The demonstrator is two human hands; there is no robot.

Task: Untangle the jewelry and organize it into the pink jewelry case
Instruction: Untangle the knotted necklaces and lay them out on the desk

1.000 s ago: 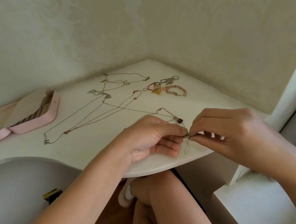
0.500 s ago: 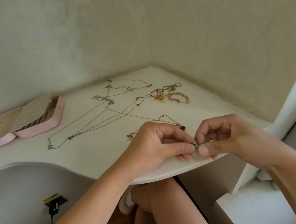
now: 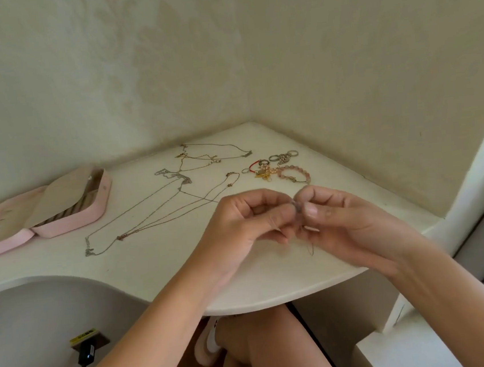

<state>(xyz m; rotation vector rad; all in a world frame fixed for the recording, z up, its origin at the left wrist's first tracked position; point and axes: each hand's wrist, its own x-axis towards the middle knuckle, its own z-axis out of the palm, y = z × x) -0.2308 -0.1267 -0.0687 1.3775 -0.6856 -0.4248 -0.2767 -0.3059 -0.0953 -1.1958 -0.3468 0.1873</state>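
Observation:
My left hand (image 3: 248, 224) and my right hand (image 3: 343, 220) meet fingertip to fingertip above the white corner table (image 3: 153, 258). Both pinch the same thin chain necklace (image 3: 297, 207) at a small dark bead; a short loop of it hangs below my right fingers. Several thin chains (image 3: 160, 210) lie spread across the table to the left. Further back lie more tangled chains (image 3: 211, 156). The pink jewelry case (image 3: 68, 222) stands open at the far left, a beige flap over its ring rolls.
A pink bead bracelet (image 3: 293, 173), a gold charm (image 3: 263, 174), a red cord loop (image 3: 254, 165) and several rings (image 3: 283, 157) sit near the back corner. Walls close in behind and to the right. A charger (image 3: 86, 350) is plugged in below the table's curved edge.
Both hands have lifted and moved back from the table's front edge, still pinching the chain together. The camera has tilted so the table sits lower in view.

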